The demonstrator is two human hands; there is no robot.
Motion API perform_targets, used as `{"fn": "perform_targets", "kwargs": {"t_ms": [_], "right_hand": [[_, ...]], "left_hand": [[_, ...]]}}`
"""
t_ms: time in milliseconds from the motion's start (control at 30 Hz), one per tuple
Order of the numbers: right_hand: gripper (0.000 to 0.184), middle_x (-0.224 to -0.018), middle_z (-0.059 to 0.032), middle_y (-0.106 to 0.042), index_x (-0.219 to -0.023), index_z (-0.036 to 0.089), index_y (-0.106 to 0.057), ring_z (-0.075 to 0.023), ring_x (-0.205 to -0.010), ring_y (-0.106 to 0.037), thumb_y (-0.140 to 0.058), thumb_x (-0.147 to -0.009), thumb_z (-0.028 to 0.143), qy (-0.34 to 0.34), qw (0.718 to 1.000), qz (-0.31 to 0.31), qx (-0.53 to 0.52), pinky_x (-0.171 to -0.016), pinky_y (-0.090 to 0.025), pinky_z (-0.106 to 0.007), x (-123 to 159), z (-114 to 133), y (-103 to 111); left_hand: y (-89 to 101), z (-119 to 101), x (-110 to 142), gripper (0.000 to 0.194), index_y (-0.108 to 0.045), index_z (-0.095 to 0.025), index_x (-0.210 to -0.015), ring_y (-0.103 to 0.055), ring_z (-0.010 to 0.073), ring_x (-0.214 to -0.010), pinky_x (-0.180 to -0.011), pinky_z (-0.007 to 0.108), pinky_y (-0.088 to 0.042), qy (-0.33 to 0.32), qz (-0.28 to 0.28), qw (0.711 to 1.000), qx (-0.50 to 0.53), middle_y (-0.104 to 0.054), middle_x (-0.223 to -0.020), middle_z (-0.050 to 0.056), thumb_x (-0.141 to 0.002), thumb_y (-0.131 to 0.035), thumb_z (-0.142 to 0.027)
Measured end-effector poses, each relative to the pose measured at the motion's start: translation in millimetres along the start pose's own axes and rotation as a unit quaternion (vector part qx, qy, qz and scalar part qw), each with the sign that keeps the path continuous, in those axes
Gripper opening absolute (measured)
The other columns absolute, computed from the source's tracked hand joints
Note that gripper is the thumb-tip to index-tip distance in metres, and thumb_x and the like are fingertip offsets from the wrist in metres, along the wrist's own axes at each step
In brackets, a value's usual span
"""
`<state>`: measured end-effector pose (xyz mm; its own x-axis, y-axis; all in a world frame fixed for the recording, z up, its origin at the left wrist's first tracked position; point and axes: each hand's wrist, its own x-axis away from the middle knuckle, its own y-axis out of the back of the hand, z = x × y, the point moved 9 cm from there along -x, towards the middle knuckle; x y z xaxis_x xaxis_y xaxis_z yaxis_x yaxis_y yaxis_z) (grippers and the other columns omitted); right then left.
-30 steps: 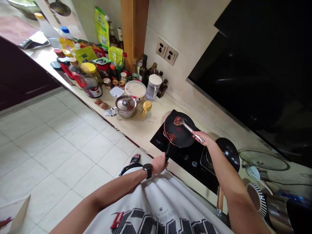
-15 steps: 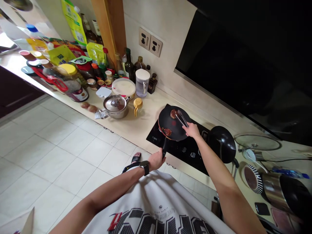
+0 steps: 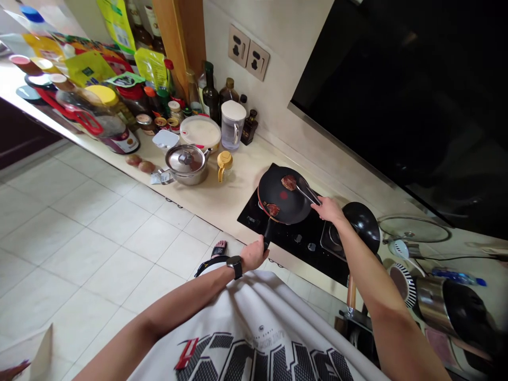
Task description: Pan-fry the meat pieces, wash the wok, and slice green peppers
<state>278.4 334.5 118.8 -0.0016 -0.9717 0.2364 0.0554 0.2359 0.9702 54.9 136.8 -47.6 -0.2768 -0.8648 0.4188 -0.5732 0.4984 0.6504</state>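
Tongs shifted right, off the upper meat piece, since the last frame. Desk runs to upper left; induction hob right of centre carries black frying pan. Left hand wraps pan handle; right hand pinches tongs. Lower meat piece also in pan; visible faces of both browned, undersides hidden.

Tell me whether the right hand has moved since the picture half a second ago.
Yes: the right hand has shifted rightward over the black hob, toward the black wok.
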Motion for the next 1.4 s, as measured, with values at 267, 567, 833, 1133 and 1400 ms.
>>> {"fn": "perform_targets", "kwargs": {"t_ms": [267,567,833,1133,1400], "right_hand": [[0.023,-0.05,0.0027,-0.059,-0.103,0.02,-0.072,-0.0136,-0.044,-0.058,-0.07,-0.091,0.04,-0.019,0.997,0.006,-0.068,-0.053,-0.047,-0.023,-4.0,-2.5,-16.1],[0.02,-0.046,0.0033,-0.057,-0.102,0.021,-0.073,-0.014,-0.041,-0.057,-0.065,-0.093,0.037,-0.002,0.999,0.034,-0.031,-0.054,-0.046,-0.024,-7.6,13.1,-23.0],[0.022,-0.046,0.0021,-0.058,-0.1,0.019,-0.073,-0.0146,-0.039,-0.056,-0.068,-0.091,0.039,-0.022,0.999,0.003,-0.03,-0.051,-0.045,-0.024,4.2,-4.0,-1.9],[0.025,-0.048,0.002,-0.06,-0.102,0.02,-0.073,-0.014,-0.042,-0.06,-0.068,-0.091,0.041,-0.038,0.995,-0.008,-0.09,-0.053,-0.049,-0.023,-4.0,-4.0,-19.8],[0.027,-0.046,-0.0001,-0.06,-0.1,0.016,-0.074,-0.0139,-0.037,-0.058,-0.07,-0.09,0.04,-0.031,0.992,0.042,-0.115,-0.043,-0.044,-0.021,-28.8,16.0,-25.9]], "left_hand": [[4.5,-3.9,3.5,0.031,-0.039,-0.017,-0.125,-0.072,0.0279,-0.101,-0.08,0.034,-0.052,0.003,0.012,1.0,0.004,-0.072,-0.111,0.016,-0.101,-0.046,-0.036],[7.1,-6.0,4.5,0.034,-0.039,-0.015,-0.126,-0.071,0.0292,-0.104,-0.081,0.035,-0.051,0.006,0.012,1.0,-0.009,-0.072,-0.111,0.018,-0.1,-0.046,-0.035],[3.7,-3.6,2.2,0.035,-0.04,-0.014,-0.127,-0.072,0.0297,-0.102,-0.079,0.035,-0.051,0.005,0.0,1.0,-0.007,-0.073,-0.111,0.018,-0.1,-0.046,-0.035],[7.1,-5.2,3.3,0.037,-0.038,-0.014,-0.13,-0.071,0.0294,-0.105,-0.083,0.035,-0.052,0.004,0.002,1.0,-0.02,-0.072,-0.113,0.018,-0.1,-0.046,-0.034],[7.2,-5.8,2.3,0.037,-0.039,-0.014,-0.13,-0.071,0.0293,-0.102,-0.083,0.036,-0.052,0.006,-0.001,1.0,-0.024,-0.072,-0.112,0.018,-0.1,-0.047,-0.035]]}}
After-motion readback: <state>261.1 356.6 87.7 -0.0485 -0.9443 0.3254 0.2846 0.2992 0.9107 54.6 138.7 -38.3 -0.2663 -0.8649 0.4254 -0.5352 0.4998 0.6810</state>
